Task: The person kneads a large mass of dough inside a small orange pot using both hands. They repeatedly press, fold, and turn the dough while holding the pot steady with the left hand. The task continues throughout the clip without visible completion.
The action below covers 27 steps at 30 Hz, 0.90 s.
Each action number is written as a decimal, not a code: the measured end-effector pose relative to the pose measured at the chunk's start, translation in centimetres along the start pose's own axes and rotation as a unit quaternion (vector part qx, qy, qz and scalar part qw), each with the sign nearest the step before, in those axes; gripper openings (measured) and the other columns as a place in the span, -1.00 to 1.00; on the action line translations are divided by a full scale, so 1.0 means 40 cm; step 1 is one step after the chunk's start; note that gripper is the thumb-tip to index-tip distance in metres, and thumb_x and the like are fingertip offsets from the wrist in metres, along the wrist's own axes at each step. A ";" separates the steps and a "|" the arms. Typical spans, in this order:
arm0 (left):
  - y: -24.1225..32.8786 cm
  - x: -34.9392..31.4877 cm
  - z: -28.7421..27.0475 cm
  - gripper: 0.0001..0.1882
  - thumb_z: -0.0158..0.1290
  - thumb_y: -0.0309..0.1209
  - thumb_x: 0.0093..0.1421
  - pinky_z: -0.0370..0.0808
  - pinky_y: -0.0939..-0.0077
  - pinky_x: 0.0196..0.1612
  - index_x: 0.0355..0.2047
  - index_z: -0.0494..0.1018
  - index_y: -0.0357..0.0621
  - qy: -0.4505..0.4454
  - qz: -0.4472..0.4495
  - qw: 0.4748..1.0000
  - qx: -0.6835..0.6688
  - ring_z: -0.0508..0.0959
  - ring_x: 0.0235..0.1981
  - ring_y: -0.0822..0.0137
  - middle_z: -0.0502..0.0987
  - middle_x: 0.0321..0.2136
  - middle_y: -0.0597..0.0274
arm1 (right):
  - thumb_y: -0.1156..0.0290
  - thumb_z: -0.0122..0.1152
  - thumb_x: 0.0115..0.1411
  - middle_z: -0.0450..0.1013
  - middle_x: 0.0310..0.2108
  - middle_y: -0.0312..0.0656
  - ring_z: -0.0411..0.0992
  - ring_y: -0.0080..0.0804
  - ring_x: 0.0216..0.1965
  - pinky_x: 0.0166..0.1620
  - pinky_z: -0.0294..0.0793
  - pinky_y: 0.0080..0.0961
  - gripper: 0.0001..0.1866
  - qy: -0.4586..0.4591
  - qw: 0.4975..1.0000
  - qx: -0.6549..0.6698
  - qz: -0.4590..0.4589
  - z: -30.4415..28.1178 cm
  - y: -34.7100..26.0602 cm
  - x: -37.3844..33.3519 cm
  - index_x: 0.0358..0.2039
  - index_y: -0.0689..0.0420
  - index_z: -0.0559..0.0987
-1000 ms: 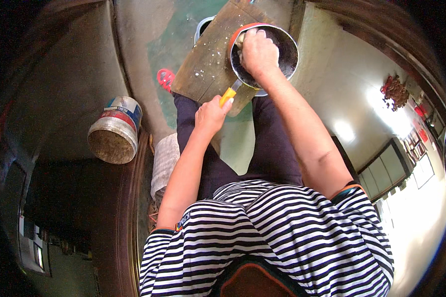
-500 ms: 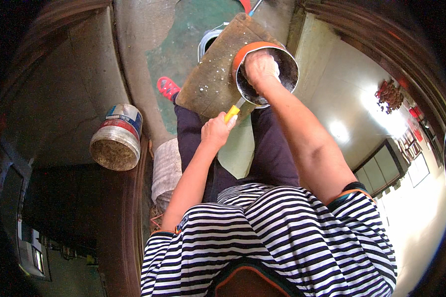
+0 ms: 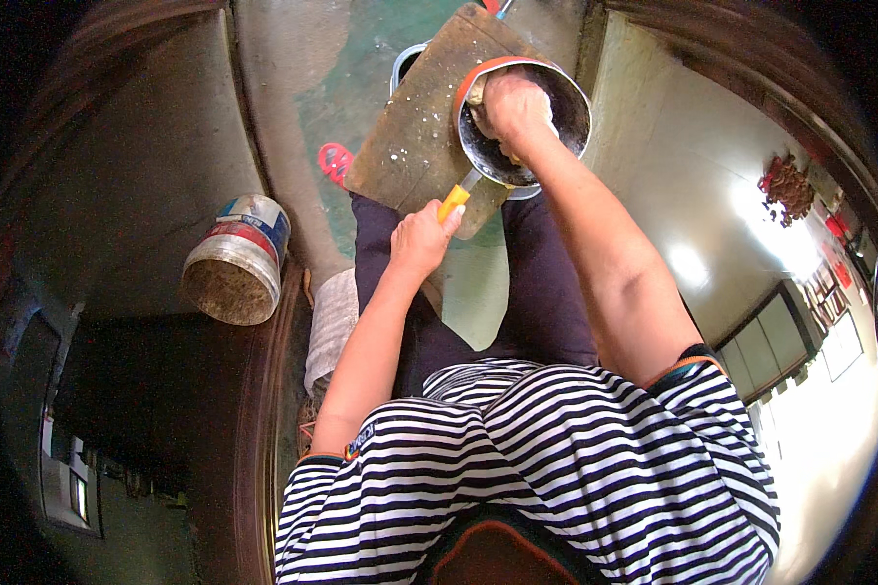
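Orange pan (image 3: 488,153), tilted, above wooden worktop (image 3: 405,146); left hand (image 3: 419,239) grips yellow handle (image 3: 453,203); right hand (image 3: 517,105) inside pan by pale lump (image 3: 477,91), fingers' hold unclear; handwork apparently unfinished, amount left cannot tell

Pan (image 3: 570,107): orange-red outside, blackish within, from where I stand
Handle (image 3: 453,204): yellow, silvery at its far end
Board (image 3: 410,136): worn brown, speckled with white
Shirt (image 3: 527,458): black and white stripes, thin orange trim
Trousers (image 3: 546,302): dark purplish black
Shoe (image 3: 335,163): vivid pinkish red
Bucket (image 3: 234,261), to the left: blue, red and off-white bands
Floor (image 3: 376,54): grey, patched with green
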<state>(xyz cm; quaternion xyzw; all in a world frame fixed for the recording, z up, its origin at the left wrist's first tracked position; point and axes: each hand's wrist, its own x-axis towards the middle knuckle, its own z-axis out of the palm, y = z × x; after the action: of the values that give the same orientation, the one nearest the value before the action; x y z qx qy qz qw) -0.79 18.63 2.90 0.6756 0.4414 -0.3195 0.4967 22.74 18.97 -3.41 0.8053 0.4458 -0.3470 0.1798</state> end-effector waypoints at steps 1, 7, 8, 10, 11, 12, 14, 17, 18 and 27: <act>0.002 0.000 0.003 -0.43 -0.12 0.19 0.25 0.45 -0.10 -0.20 -0.27 0.44 -0.13 -0.001 0.001 1.000 0.000 0.56 -0.26 -0.23 0.57 -0.41 -0.20 | 0.34 0.30 0.00 0.56 -0.28 0.02 0.58 -0.07 -0.22 -0.21 0.58 -0.21 -0.57 0.003 1.000 0.018 0.013 0.005 0.014 -0.005 -0.11 0.26 0.52; 0.010 -0.013 -0.012 -0.41 -0.12 0.19 0.25 0.44 -0.07 -0.12 -0.20 0.47 -0.13 0.004 -0.024 1.000 0.014 0.55 -0.16 -0.21 0.58 -0.30 -0.21 | 0.34 0.30 0.01 0.45 -0.09 0.16 0.51 0.10 -0.16 -0.13 0.53 -0.12 -0.31 0.165 0.972 0.156 -0.057 -0.005 0.067 -0.160 0.13 0.25 0.27; 0.008 -0.014 -0.013 -0.41 -0.12 0.19 0.25 0.44 -0.07 -0.12 -0.20 0.47 -0.13 0.004 -0.017 1.000 0.017 0.55 -0.16 -0.21 0.58 -0.30 -0.21 | 0.36 0.33 -0.02 0.43 -0.08 0.18 0.50 0.13 -0.15 -0.11 0.52 -0.11 -0.29 0.198 0.959 0.189 -0.068 0.004 0.079 -0.186 0.14 0.23 0.26; 0.011 -0.015 -0.017 -0.42 -0.13 0.19 0.26 0.44 -0.07 -0.13 -0.21 0.47 -0.13 0.010 -0.013 1.000 0.022 0.55 -0.16 -0.21 0.58 -0.30 -0.21 | 0.40 0.41 -0.09 0.42 -0.08 0.15 0.47 0.11 -0.08 -0.03 0.47 -0.17 -0.18 0.223 0.938 0.262 -0.049 0.013 0.096 -0.219 0.17 0.21 0.19; 0.011 -0.015 -0.015 -0.41 -0.12 0.18 0.26 0.44 -0.06 -0.14 -0.21 0.47 -0.14 0.015 -0.010 1.000 0.025 0.55 -0.17 -0.22 0.57 -0.32 -0.22 | 0.39 0.41 -0.09 0.43 -0.08 0.14 0.47 0.08 -0.06 -0.02 0.47 -0.20 -0.17 0.262 0.916 0.297 -0.066 0.025 0.103 -0.224 0.17 0.21 0.18; 0.010 -0.015 -0.013 -0.41 -0.12 0.18 0.27 0.44 -0.05 -0.16 -0.20 0.47 -0.15 0.020 -0.007 0.999 0.028 0.54 -0.18 -0.23 0.57 -0.33 -0.22 | 0.38 0.42 -0.09 0.43 -0.08 0.13 0.47 0.06 -0.05 -0.01 0.46 -0.22 -0.16 0.301 0.890 0.332 -0.083 0.040 0.109 -0.226 0.17 0.21 0.17; 0.010 -0.014 -0.007 -0.40 -0.12 0.18 0.27 0.44 -0.04 -0.17 -0.20 0.47 -0.17 0.024 -0.002 0.999 0.030 0.54 -0.20 -0.23 0.57 -0.35 -0.23 | 0.34 0.46 -0.08 0.44 -0.09 0.03 0.48 0.00 -0.04 0.04 0.44 -0.29 -0.17 0.357 0.849 0.376 -0.104 0.087 0.120 -0.216 0.15 0.19 0.19; 0.015 -0.010 -0.003 -0.40 -0.12 0.18 0.27 0.44 -0.04 -0.17 -0.20 0.47 -0.18 0.022 0.005 0.999 0.026 0.54 -0.20 -0.23 0.56 -0.35 -0.24 | 0.33 0.48 -0.08 0.43 -0.05 -0.02 0.45 -0.03 0.00 0.04 0.44 -0.29 -0.19 0.369 0.891 0.252 -0.085 0.134 0.155 -0.212 0.14 0.15 0.23; 0.014 -0.009 -0.002 -0.39 -0.12 0.18 0.27 0.44 -0.03 -0.17 -0.20 0.47 -0.19 0.021 0.007 0.999 0.024 0.54 -0.20 -0.23 0.56 -0.35 -0.24 | 0.27 0.54 -0.13 0.41 -0.01 -0.07 0.43 -0.07 0.04 0.05 0.43 -0.32 -0.13 0.346 0.880 0.320 -0.057 0.130 0.159 -0.220 0.16 0.12 0.25; 0.004 -0.020 -0.001 -0.34 -0.14 0.27 0.20 0.46 -0.04 -0.18 -0.18 0.51 -0.10 0.011 -0.006 0.999 -0.034 0.58 -0.22 -0.17 0.59 -0.28 -0.14 | 0.18 0.53 -0.10 0.30 0.15 0.00 0.32 -0.24 0.18 0.22 0.31 -0.27 0.06 0.194 0.861 0.463 -0.083 0.016 0.156 -0.303 0.33 0.05 0.08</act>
<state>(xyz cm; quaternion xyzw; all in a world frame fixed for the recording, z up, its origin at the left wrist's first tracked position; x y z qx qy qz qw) -0.97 18.45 3.66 0.6588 0.4618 -0.2996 0.5128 23.35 8.04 4.74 0.8069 0.3248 -0.3639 -0.3331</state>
